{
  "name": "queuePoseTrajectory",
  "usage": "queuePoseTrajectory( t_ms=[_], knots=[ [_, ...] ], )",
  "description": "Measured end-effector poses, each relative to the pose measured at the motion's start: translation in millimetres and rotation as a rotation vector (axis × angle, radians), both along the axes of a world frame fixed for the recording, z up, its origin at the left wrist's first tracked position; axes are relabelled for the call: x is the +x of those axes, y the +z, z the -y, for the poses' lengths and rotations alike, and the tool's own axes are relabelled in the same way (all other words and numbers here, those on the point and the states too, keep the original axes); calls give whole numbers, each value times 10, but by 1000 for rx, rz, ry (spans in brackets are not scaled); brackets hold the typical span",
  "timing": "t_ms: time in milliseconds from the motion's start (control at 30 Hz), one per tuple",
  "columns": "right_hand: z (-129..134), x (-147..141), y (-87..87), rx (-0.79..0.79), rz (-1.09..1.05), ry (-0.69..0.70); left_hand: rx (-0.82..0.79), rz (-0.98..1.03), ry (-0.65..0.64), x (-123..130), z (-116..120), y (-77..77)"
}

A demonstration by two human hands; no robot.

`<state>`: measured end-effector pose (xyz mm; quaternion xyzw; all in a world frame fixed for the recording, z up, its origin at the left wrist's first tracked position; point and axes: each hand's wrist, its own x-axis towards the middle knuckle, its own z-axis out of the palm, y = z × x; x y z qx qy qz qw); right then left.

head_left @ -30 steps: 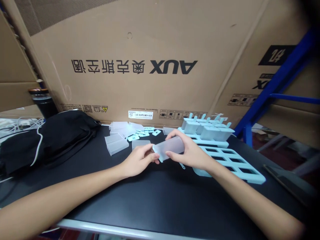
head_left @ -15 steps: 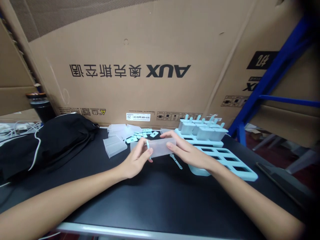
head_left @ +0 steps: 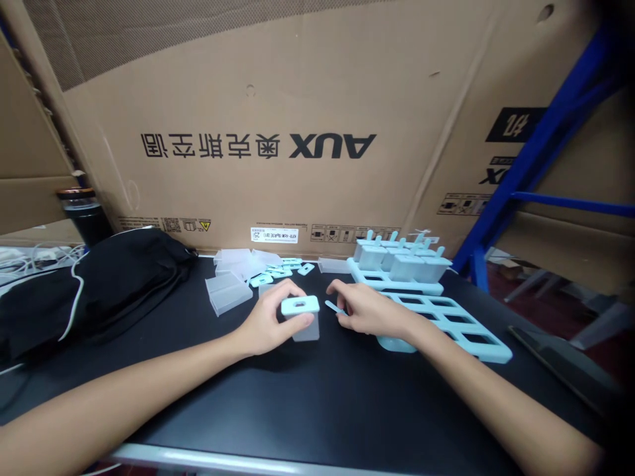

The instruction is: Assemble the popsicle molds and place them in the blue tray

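Observation:
My left hand (head_left: 270, 320) is closed around a clear popsicle mold (head_left: 306, 329), held upright over the table with a light-blue lid (head_left: 300, 305) on its top; the lid has a slot in its middle. To the right, my right hand (head_left: 370, 308) has its thumb and fingers closed on a light-blue popsicle stick (head_left: 333, 306), whose one end sticks out to the left. Behind my left hand lie several loose blue lids (head_left: 261, 280) and clear molds (head_left: 228, 292). Part of another clear mold shows just behind my left fingers.
Filled-up mold stand (head_left: 397, 284) with several lidded, stick-fitted molds (head_left: 407, 264) stands back right. In front of it lies a blue rack (head_left: 479, 337) with rectangular openings. A black bag (head_left: 129, 277) lies left; a cardboard box (head_left: 258, 192) rises behind the black table (head_left: 297, 403).
My left hand has turned the mold from lying sideways to upright, lid up. My right hand has let go of the mold, moved down and taken hold of the stick from the table.

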<state>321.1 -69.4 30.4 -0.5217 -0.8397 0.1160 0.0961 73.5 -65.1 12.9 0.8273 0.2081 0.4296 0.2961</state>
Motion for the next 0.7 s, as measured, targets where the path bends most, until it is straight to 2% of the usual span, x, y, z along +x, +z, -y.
queuePoseTrajectory(
  t_ms=[133,267,333,400,567,700],
  knots=[
    [103,-92,184,29,-121,40,20,-61,-24,24,8,-17],
    [282,-193,432,195,-620,72,6,-80,-51,25,-2,-39],
    [355,-251,483,229,-844,82,-21,-108,-66,21,-2,-40],
    [395,-312,470,222,-947,91,-56,-151,-81,18,3,-39],
    [384,-400,328,146,-913,155,-83,-286,-98,23,1,-48],
    [370,-392,309,129,-615,256,-25,-323,-150,44,-20,-52]
  ],
)
